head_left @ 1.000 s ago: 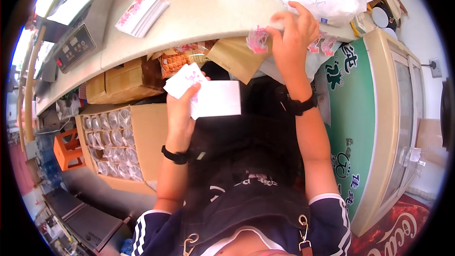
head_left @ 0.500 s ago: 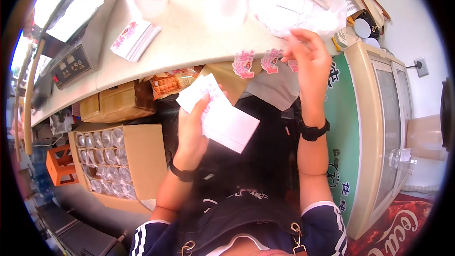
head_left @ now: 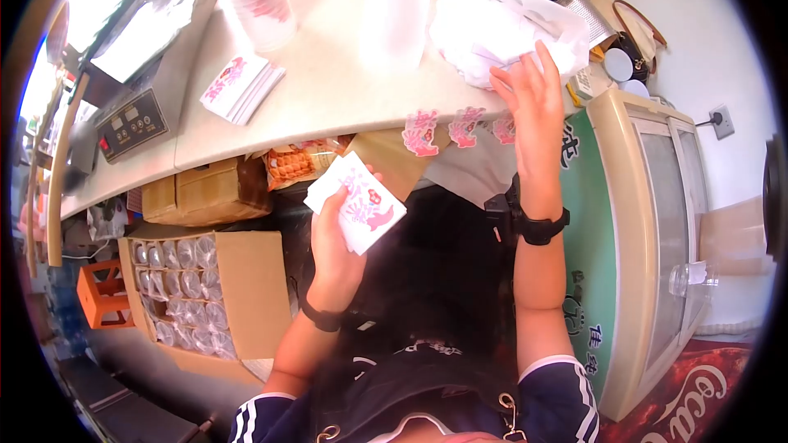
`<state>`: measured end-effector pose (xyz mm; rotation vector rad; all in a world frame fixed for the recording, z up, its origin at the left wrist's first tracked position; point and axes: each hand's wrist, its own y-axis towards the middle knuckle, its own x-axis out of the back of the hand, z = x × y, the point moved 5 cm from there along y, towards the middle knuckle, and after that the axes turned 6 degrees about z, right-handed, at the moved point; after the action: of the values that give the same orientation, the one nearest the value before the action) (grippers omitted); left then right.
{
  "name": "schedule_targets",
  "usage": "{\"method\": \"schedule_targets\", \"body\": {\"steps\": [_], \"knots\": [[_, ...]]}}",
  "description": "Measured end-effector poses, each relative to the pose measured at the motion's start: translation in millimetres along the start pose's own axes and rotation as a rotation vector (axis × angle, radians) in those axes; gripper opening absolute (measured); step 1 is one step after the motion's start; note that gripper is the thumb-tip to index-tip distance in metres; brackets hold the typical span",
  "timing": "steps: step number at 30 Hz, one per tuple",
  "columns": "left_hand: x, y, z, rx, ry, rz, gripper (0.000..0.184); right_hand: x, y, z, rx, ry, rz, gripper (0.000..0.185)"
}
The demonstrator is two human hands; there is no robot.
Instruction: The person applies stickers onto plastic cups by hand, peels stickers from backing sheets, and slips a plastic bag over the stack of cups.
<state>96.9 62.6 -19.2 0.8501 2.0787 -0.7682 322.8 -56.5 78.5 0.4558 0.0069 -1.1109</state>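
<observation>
My left hand (head_left: pixel 335 234) is closed around a small stack of white sticker sheets (head_left: pixel 365 212), thumb on top. The top sheet carries a pink and red printed design. My right hand (head_left: pixel 533 102) is raised at the counter edge with its fingers apart, holding nothing that I can see. Just beyond its fingertips lies a white plastic bag (head_left: pixel 472 37) with pale paper in it. Three pink stickers hang along the counter edge: a left one (head_left: pixel 421 133), a middle one (head_left: pixel 466 127) and a right one (head_left: pixel 504 127) beside my right wrist.
On the counter (head_left: pixel 336 90) stand a stack of clear printed cups (head_left: pixel 258 0), a tall white stack (head_left: pixel 398 12) and a pile of sticker sheets (head_left: pixel 240 89). A control panel (head_left: pixel 131 123) is at left. Below sits a carton of wrapped cups (head_left: pixel 185 291); a freezer (head_left: pixel 632 254) stands right.
The blank white sheet across the stack in my left hand is gone, and the printed top shows. My right hand has moved up towards the bag, its fingers spreading. The view has shifted slightly.
</observation>
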Motion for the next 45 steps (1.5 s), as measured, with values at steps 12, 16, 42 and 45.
{"method": "schedule_targets", "body": {"steps": [12,16,42,45], "knots": [[-7,-14,7,-0.125,0.327,-0.009,0.051,-53,-115,15,0.305,-0.621,0.443,0.015],[-17,-22,2,-0.245,0.401,0.104,0.056,-54,-119,20,0.355,-0.650,0.408,0.020],[-16,-32,1,-0.377,0.459,0.070,0.052,-58,-130,14,0.366,-0.587,0.320,0.020],[-15,-32,2,-0.372,0.454,0.063,0.054,-58,-132,12,0.400,-0.605,0.333,0.021]]}}
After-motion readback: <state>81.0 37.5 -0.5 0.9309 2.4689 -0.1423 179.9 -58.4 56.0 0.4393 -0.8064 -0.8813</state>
